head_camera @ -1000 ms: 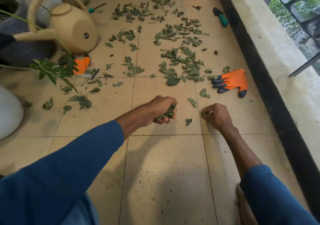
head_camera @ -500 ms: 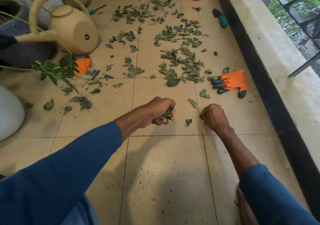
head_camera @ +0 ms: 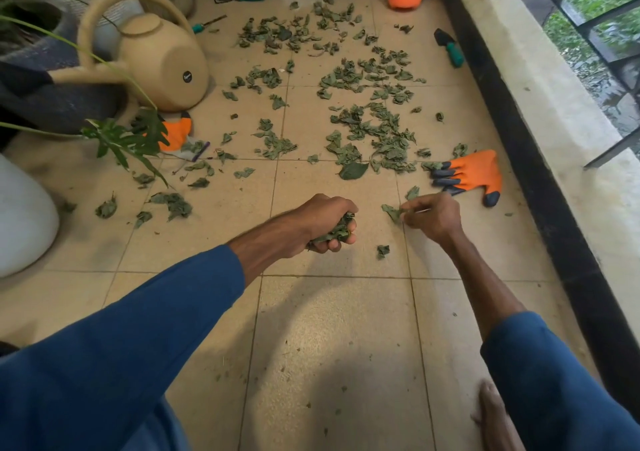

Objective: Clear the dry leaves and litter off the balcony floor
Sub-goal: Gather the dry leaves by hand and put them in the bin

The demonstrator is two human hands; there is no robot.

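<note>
The left hand (head_camera: 329,220) is fisted round a wad of dry green leaves (head_camera: 337,232), just above the beige tiled balcony floor (head_camera: 332,329). The right hand (head_camera: 434,216), closed up near the wad a moment ago, has reached forward and now pinches a single crumpled leaf (head_camera: 392,212), near the orange rubber glove with dark fingertips (head_camera: 474,175). The gathering looks to be going leaf by leaf. One small leaf scrap (head_camera: 382,251) lies between the hands, and most of the scattered dry leaves (head_camera: 374,135) still cover the floor's far half.
</note>
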